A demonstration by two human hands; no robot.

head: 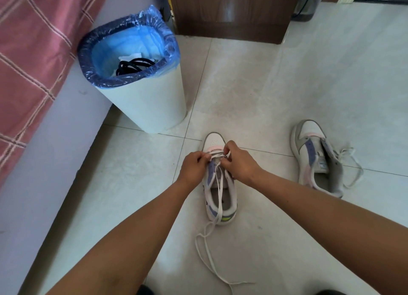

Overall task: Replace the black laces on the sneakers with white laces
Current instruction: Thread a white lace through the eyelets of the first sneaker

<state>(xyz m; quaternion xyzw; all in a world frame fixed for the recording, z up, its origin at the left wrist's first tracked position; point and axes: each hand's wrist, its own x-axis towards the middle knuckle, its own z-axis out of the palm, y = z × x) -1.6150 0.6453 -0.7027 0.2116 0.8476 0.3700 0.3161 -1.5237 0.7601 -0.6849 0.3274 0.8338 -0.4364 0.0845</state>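
— Fingers point(204, 156) of the left hand point(194, 166) curl and pinch the white lace point(217, 185) at the lowest eyelets; the right hand point(237, 160) pinches it from the other side.

— Where is the sneaker point(220, 184)?

— On the floor point(254, 85), toe away from the person. To do this step well, I think both ends should be pulled evenly and kept flat.

— And the arms?

— Both reach forward and down, wrists close together. The second sneaker point(315, 160) lies apart at the right; black laces point(132, 66) are in the bin point(143, 104).
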